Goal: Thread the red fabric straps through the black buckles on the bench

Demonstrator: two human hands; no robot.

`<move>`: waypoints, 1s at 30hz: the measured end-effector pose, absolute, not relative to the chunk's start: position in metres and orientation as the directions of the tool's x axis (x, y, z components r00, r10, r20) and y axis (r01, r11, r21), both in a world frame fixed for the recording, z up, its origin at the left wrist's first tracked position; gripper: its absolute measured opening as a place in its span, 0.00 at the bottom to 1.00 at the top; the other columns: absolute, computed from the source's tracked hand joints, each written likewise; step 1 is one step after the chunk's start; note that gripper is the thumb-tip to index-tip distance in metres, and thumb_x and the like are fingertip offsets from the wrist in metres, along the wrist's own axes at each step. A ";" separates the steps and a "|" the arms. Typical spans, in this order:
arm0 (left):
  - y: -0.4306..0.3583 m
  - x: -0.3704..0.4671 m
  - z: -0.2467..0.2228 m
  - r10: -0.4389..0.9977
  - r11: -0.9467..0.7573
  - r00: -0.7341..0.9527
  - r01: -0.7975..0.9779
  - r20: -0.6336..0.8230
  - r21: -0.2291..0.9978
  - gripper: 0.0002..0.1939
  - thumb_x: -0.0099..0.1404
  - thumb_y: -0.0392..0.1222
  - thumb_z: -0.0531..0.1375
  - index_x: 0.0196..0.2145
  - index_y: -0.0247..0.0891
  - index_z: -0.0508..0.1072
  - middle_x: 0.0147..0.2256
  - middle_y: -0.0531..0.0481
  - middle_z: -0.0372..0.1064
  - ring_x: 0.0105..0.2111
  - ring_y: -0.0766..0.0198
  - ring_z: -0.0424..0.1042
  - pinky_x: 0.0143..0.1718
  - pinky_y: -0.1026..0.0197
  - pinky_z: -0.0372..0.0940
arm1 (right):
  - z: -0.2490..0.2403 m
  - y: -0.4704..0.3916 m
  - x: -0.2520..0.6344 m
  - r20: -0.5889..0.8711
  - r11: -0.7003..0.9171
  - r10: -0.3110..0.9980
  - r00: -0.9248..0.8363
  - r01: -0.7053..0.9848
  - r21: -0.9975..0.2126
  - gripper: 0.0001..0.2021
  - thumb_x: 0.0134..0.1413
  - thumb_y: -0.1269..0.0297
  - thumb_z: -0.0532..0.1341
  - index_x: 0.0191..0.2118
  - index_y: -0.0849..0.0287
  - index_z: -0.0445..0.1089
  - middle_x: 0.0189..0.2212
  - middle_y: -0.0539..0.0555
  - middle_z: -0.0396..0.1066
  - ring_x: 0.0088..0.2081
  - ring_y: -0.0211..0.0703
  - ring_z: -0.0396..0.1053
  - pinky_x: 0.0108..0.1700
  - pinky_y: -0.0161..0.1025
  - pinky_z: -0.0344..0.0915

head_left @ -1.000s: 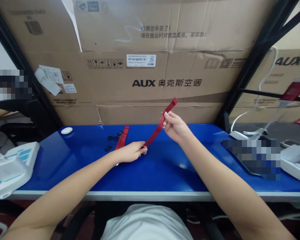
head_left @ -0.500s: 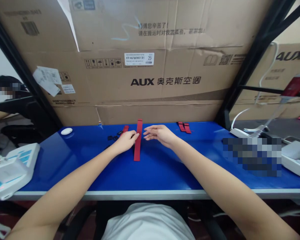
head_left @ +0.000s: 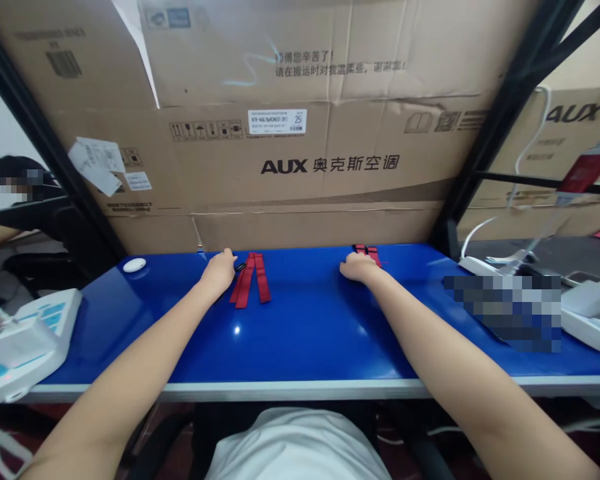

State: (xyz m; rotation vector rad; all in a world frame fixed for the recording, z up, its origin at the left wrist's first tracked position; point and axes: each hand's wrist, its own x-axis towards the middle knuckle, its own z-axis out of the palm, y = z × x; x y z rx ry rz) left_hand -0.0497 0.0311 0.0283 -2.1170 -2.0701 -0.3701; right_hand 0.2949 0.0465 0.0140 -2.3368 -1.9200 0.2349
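Observation:
Several red fabric strips (head_left: 249, 283) lie fanned out left of the table's middle, their far ends together. Beside them my left hand (head_left: 220, 269) reaches down with its fingers drawn together, over the spot of some small black pieces. One black piece (head_left: 240, 267) shows between the hand and the strips. What the left fingers hold, if anything, is hidden. On the right, my right hand (head_left: 359, 267) is closed, its fingers curled under, just in front of red straps with black parts (head_left: 367, 251). The hand partly covers them, and I cannot see what is in its fingers.
A blue tabletop (head_left: 300, 340) spreads under both hands, with a printed cardboard panel (head_left: 300, 193) behind it. A white round object (head_left: 135, 265) lies at the back left. Power strips (head_left: 27, 353) stand at the left edge. Another person (head_left: 17, 180) sits beyond the left frame.
The long red strip between my hands now lies with the others on the left, let go. My left hand moved left to the black pieces; my right hand moved right to the other straps.

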 end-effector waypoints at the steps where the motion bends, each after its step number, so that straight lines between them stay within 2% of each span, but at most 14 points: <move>1: 0.033 -0.050 0.028 0.960 -0.015 0.002 0.999 0.278 0.044 0.13 0.71 0.38 0.47 0.44 0.30 0.67 0.41 0.31 0.74 0.45 0.49 0.74 0.41 0.57 0.64 | 0.014 0.046 0.293 -0.059 -0.177 0.984 0.169 0.968 -0.178 0.24 0.56 0.61 0.56 0.56 0.72 0.66 0.55 0.75 0.63 0.58 0.64 0.62 0.54 0.51 0.62; 4: 0.032 -0.049 0.029 0.970 0.052 -0.042 0.998 0.239 -0.035 0.17 0.70 0.47 0.49 0.44 0.31 0.69 0.42 0.30 0.73 0.44 0.46 0.74 0.41 0.55 0.66 | 0.017 0.040 0.282 -0.054 -0.099 0.994 0.091 0.979 -0.180 0.23 0.55 0.62 0.58 0.52 0.73 0.68 0.53 0.76 0.65 0.58 0.65 0.61 0.53 0.50 0.62; 6: 0.027 -0.047 0.032 0.974 0.096 -0.077 0.992 0.212 -0.079 0.19 0.69 0.48 0.49 0.46 0.31 0.69 0.42 0.30 0.73 0.44 0.45 0.74 0.40 0.54 0.66 | 0.020 0.036 0.274 -0.060 -0.048 0.998 0.037 0.980 -0.191 0.20 0.55 0.61 0.58 0.48 0.72 0.71 0.48 0.75 0.70 0.54 0.64 0.66 0.50 0.47 0.65; 9: 0.012 -0.043 0.038 0.982 0.141 -0.120 0.980 0.148 -0.144 0.16 0.67 0.39 0.50 0.48 0.29 0.69 0.44 0.30 0.73 0.45 0.45 0.74 0.41 0.53 0.67 | 0.024 0.033 0.270 0.010 0.078 0.997 -0.079 0.941 -0.329 0.15 0.57 0.65 0.56 0.45 0.66 0.74 0.43 0.67 0.75 0.46 0.55 0.73 0.45 0.41 0.67; 11: 0.000 -0.039 0.042 0.984 0.162 -0.145 0.969 0.106 -0.185 0.17 0.63 0.34 0.51 0.47 0.30 0.71 0.45 0.30 0.72 0.46 0.45 0.73 0.41 0.53 0.67 | 0.023 0.035 0.276 0.127 0.170 0.984 -0.127 0.882 -0.439 0.15 0.55 0.71 0.56 0.46 0.63 0.73 0.46 0.62 0.75 0.46 0.50 0.72 0.46 0.38 0.66; 13: -0.010 -0.034 0.044 0.985 0.167 -0.151 0.963 0.086 -0.214 0.18 0.61 0.33 0.52 0.47 0.30 0.72 0.46 0.30 0.71 0.47 0.45 0.72 0.42 0.53 0.67 | 0.019 0.041 0.287 0.213 0.218 0.968 -0.129 0.852 -0.475 0.19 0.52 0.75 0.57 0.50 0.61 0.72 0.50 0.59 0.73 0.50 0.48 0.70 0.49 0.36 0.65; 15: -0.016 -0.029 0.044 0.986 0.150 -0.128 0.961 0.110 -0.233 0.18 0.60 0.32 0.52 0.47 0.29 0.72 0.47 0.30 0.69 0.47 0.46 0.71 0.41 0.53 0.67 | 0.012 0.047 0.297 0.217 0.246 0.963 -0.158 0.844 -0.477 0.21 0.51 0.75 0.59 0.53 0.60 0.70 0.51 0.59 0.71 0.51 0.48 0.69 0.50 0.36 0.64; 18: -0.020 -0.020 0.040 0.970 0.118 -0.059 0.963 0.236 -0.244 0.18 0.63 0.33 0.50 0.47 0.26 0.71 0.49 0.29 0.66 0.47 0.45 0.69 0.40 0.53 0.66 | 0.005 0.052 0.301 0.167 0.304 0.953 -0.254 0.802 -0.514 0.19 0.52 0.68 0.63 0.52 0.59 0.71 0.48 0.58 0.73 0.47 0.47 0.71 0.49 0.38 0.66; 20: -0.019 -0.013 0.037 0.945 0.032 0.050 0.969 0.324 -0.245 0.18 0.67 0.38 0.48 0.46 0.27 0.71 0.48 0.29 0.65 0.48 0.44 0.67 0.42 0.51 0.65 | 0.004 0.052 0.294 0.163 0.347 0.937 -0.309 0.770 -0.535 0.15 0.51 0.64 0.64 0.47 0.57 0.75 0.45 0.56 0.75 0.44 0.46 0.72 0.47 0.38 0.67; 24: -0.019 0.006 0.025 0.848 -0.312 0.366 0.929 0.382 -0.196 0.21 0.69 0.52 0.49 0.45 0.32 0.71 0.47 0.35 0.67 0.49 0.47 0.65 0.48 0.51 0.61 | 0.006 0.041 0.268 0.225 0.465 0.883 -0.413 0.700 -0.542 0.06 0.47 0.64 0.67 0.34 0.56 0.77 0.39 0.54 0.76 0.39 0.45 0.72 0.42 0.37 0.66; 27: -0.021 0.020 0.012 0.782 -0.472 0.479 0.873 0.399 -0.122 0.26 0.66 0.59 0.53 0.48 0.33 0.70 0.47 0.37 0.67 0.48 0.48 0.66 0.50 0.50 0.60 | 0.005 0.029 0.250 0.246 0.484 0.871 -0.425 0.653 -0.583 0.08 0.42 0.64 0.70 0.31 0.57 0.75 0.33 0.53 0.75 0.35 0.43 0.71 0.38 0.37 0.65; 30: -0.022 0.032 0.000 0.756 -0.540 0.516 0.840 0.403 -0.063 0.28 0.63 0.61 0.55 0.48 0.35 0.70 0.45 0.39 0.68 0.46 0.48 0.66 0.48 0.50 0.61 | 0.004 0.022 0.241 0.236 0.492 0.853 -0.467 0.565 -0.662 0.11 0.40 0.63 0.71 0.32 0.59 0.73 0.30 0.52 0.74 0.32 0.42 0.71 0.34 0.36 0.64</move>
